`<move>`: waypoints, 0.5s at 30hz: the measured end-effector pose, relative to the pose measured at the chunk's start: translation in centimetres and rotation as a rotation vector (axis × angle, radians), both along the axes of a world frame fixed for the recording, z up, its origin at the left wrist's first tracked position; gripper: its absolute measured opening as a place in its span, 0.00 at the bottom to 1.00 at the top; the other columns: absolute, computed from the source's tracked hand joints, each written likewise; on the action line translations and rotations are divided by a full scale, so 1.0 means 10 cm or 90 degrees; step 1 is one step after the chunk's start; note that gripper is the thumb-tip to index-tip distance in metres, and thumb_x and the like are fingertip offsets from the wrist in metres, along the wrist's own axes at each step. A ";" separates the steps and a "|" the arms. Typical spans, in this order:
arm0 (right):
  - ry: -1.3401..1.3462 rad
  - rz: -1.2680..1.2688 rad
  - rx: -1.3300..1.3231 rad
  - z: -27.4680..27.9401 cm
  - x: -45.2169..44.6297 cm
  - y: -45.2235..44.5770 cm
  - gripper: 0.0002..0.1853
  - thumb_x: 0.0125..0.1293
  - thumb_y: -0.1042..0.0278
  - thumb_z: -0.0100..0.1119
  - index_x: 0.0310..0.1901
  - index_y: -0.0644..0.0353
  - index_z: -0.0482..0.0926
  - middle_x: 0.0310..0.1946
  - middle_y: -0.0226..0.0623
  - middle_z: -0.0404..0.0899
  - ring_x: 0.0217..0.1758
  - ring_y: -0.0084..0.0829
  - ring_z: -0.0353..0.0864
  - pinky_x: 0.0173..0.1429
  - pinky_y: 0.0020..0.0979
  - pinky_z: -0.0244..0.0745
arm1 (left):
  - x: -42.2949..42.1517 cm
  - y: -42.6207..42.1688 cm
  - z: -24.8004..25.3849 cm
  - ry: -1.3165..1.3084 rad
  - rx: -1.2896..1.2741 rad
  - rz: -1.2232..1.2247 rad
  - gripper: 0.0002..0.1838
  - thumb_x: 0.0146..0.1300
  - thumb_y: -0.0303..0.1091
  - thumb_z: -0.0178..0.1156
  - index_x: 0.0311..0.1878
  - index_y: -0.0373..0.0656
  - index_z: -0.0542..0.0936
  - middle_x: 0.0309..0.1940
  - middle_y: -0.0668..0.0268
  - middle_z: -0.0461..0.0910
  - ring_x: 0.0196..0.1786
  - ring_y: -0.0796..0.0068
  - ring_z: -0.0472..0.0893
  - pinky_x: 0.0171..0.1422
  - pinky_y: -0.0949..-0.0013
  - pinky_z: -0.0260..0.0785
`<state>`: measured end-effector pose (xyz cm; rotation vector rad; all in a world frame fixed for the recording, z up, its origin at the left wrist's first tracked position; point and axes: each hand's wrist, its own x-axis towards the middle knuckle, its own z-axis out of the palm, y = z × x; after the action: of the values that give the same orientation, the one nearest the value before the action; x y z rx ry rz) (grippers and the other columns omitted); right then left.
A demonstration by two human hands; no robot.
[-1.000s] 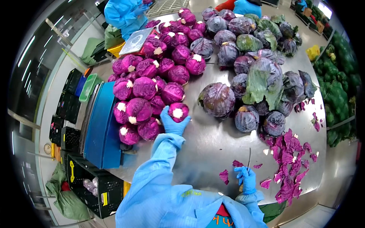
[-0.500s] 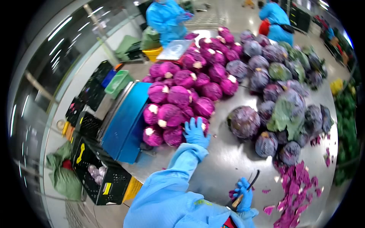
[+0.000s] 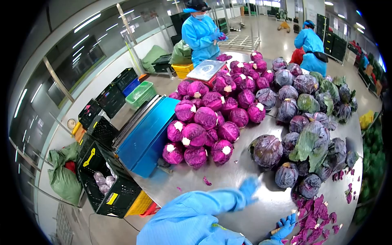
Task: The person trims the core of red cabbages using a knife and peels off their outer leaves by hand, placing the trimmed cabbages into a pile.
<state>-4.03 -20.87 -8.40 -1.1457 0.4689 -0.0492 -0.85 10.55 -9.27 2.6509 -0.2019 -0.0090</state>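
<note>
My left hand (image 3: 249, 190), in a blue glove, is over the steel table, blurred by motion. Its fingers look spread, with nothing visible in them. The closest cabbage to it is a large, unpeeled purple one (image 3: 266, 151), just beyond. Low in the view, my gloved right hand (image 3: 286, 226) is closed around the wooden handle of a knife (image 3: 275, 231); its thin blade is hard to make out beside purple leaf scraps (image 3: 312, 214). Peeled, bright purple cabbages (image 3: 205, 117) are piled at the left, a white cut stem showing on many.
Unpeeled cabbages (image 3: 304, 83) crowd the table's right side. A scale (image 3: 206, 70) stands behind the peeled pile, and a blue bin (image 3: 145, 136) borders it at left. Black crates (image 3: 104, 179) are on the floor. Two people in blue work beyond the table.
My left hand has left the front peeled cabbage and moved right and toward me. The right hand, with the knife, has shifted right, closer to the leaf scraps. The view has shifted too.
</note>
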 end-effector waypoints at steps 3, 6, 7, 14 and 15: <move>0.018 -0.037 -0.028 0.14 -0.03 0.05 0.25 0.69 0.73 0.50 0.68 0.53 0.67 0.51 0.28 0.72 0.28 0.16 0.67 0.23 0.16 0.62 | -0.06 -0.37 -0.14 -0.168 -0.340 -0.112 0.39 0.59 0.44 0.62 0.72 0.45 0.61 0.74 0.52 0.53 0.75 0.41 0.52 0.78 0.45 0.43; 0.052 -0.025 -0.111 0.10 -0.07 0.03 0.23 0.70 0.71 0.48 0.67 0.54 0.69 0.53 0.30 0.72 0.30 0.19 0.70 0.26 0.18 0.67 | 0.55 -0.17 0.78 -0.437 -0.216 0.050 0.39 0.53 0.30 0.65 0.71 0.47 0.64 0.70 0.54 0.59 0.74 0.43 0.55 0.75 0.47 0.50; 0.061 -0.010 -0.142 0.06 -0.07 -0.01 0.23 0.71 0.69 0.49 0.67 0.55 0.69 0.54 0.31 0.73 0.32 0.22 0.73 0.29 0.21 0.71 | 0.74 -0.04 1.08 -0.352 -0.143 0.090 0.42 0.51 0.31 0.66 0.72 0.50 0.63 0.72 0.55 0.56 0.74 0.43 0.54 0.75 0.45 0.50; 0.199 0.143 0.116 0.01 0.12 -0.30 0.27 0.68 0.34 0.38 0.50 0.50 0.70 0.40 0.33 0.70 0.37 0.37 0.62 0.42 0.46 0.64 | 1.60 0.40 1.94 0.155 0.138 0.119 0.68 0.33 0.49 0.79 0.77 0.59 0.45 0.77 0.60 0.40 0.77 0.42 0.44 0.72 0.35 0.52; 0.203 0.155 0.100 -0.34 0.14 -0.47 0.29 0.67 0.34 0.39 0.55 0.49 0.69 0.42 0.34 0.70 0.38 0.38 0.64 0.45 0.47 0.64 | 1.60 0.45 1.97 0.160 0.126 0.152 0.71 0.30 0.52 0.80 0.77 0.57 0.45 0.76 0.57 0.44 0.76 0.42 0.47 0.71 0.35 0.54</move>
<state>-2.67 -25.53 -11.81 -1.0512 0.5994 0.3809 15.17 15.01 10.41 2.8193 0.2079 -0.2950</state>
